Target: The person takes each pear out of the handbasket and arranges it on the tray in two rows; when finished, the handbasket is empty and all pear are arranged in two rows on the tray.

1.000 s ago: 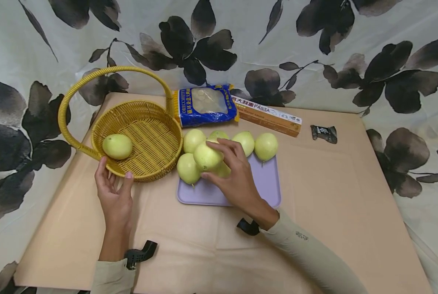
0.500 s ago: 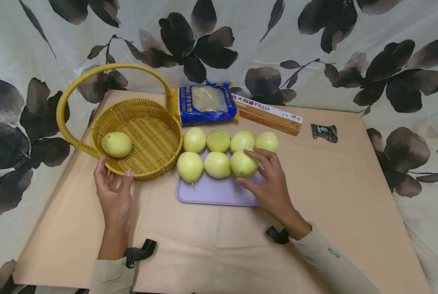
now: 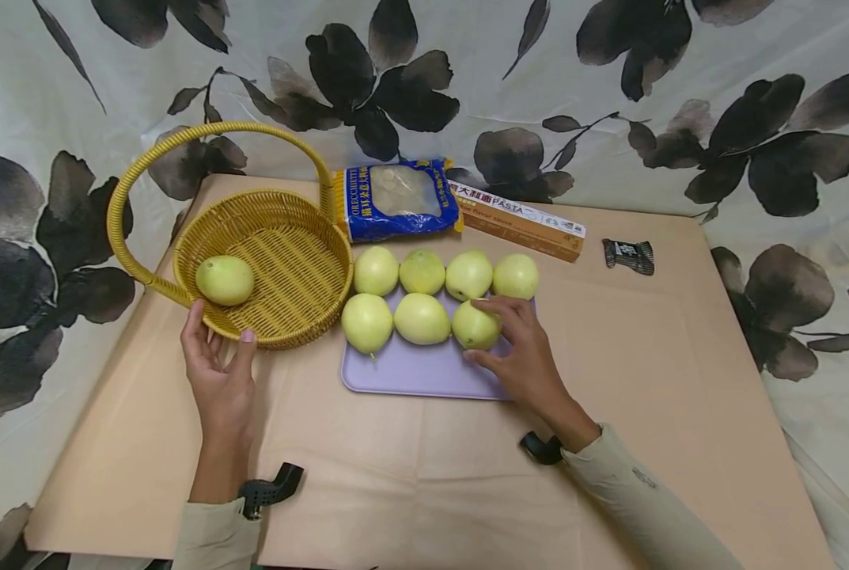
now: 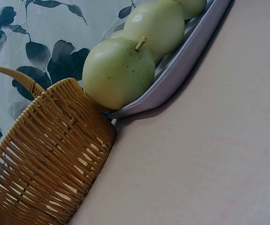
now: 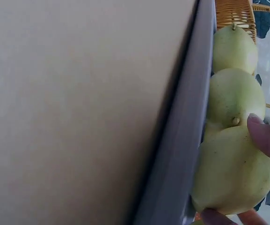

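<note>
My right hand (image 3: 527, 352) pinches a yellow-green pear (image 3: 475, 324) between thumb and fingers, at the right end of the front row on a lilac tray (image 3: 410, 376). In the right wrist view the thumb (image 5: 268, 138) lies on one side of this pear and a fingertip on the other. My left hand (image 3: 221, 380) touches the front left of a yellow woven basket (image 3: 282, 261), thumb and index finger straight against its wall. One pear (image 3: 225, 280) lies inside the basket. In the left wrist view the basket wall (image 4: 55, 150) stands close to the tray's corner pear (image 4: 118, 72).
Several more pears (image 3: 422, 319) fill two rows on the tray. Behind stand a blue bag of orecchiette (image 3: 399, 202) and a brown pasta box (image 3: 517, 222). A small black wrapped packet (image 3: 628, 257) lies at the right. The basket's tall handle (image 3: 217, 131) arches above it.
My right hand has carried the pear rightward from above the other pears, then down to the front row's right end. The left hand stays at the basket.
</note>
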